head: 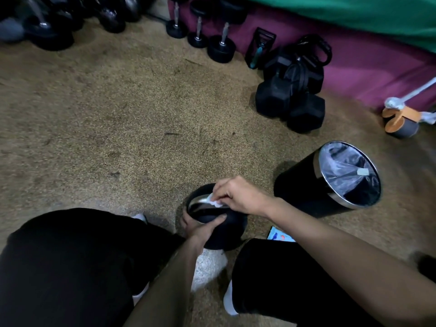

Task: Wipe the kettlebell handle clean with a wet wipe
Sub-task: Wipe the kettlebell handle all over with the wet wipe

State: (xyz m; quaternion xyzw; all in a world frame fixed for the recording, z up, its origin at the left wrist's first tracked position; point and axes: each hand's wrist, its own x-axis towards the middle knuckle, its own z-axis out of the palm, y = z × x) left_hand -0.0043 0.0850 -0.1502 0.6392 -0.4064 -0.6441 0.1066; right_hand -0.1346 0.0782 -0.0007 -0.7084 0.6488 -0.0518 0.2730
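Two grips on one kettlebell [221, 232], and it sits on the floor [118, 114] close to the near edge, right between the person's black-clad knees. Look at the left grip [203, 226]: it wraps the round black body from the left side, thumb laid over the top, clenched round it. Now the right grip [238, 194] reaches in from the right, fingertips pinching a bunched white wet wipe [214, 202] and pressing it onto the shiny handle [200, 200]. Just right of the kettlebell lies a blue-and-white packet [280, 237], partly hidden by the right knee. Beyond it stands a black bin [302, 185] with a silver rim and a clear liner. Over at the floor's far edge, against the purple wall, black hex dumbbells [290, 100] huddle together.
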